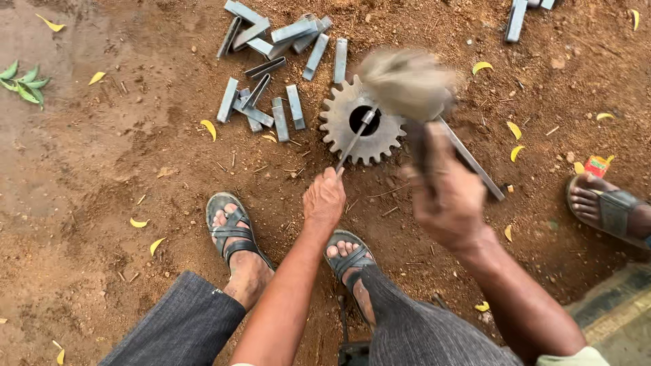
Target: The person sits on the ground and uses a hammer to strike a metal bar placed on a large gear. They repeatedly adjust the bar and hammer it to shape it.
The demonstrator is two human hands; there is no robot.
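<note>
Left hand (324,200) clamped on thin rod (354,140), slanting far-right into gear (361,120) bore; right hand (446,193) gripping blurred hammer (407,83) directly above.

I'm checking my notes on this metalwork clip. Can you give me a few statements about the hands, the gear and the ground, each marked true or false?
1. The left hand holds a thin metal rod that reaches the gear's hole. True.
2. The right hand is empty. False: it grips a hammer, blurred in motion.
3. The gear lies flat on bare dirt. True.
4. The short metal bars are stacked on the gear. False: they lie scattered on the dirt beside it.
5. The person is barefoot. False: sandals are worn.
</note>
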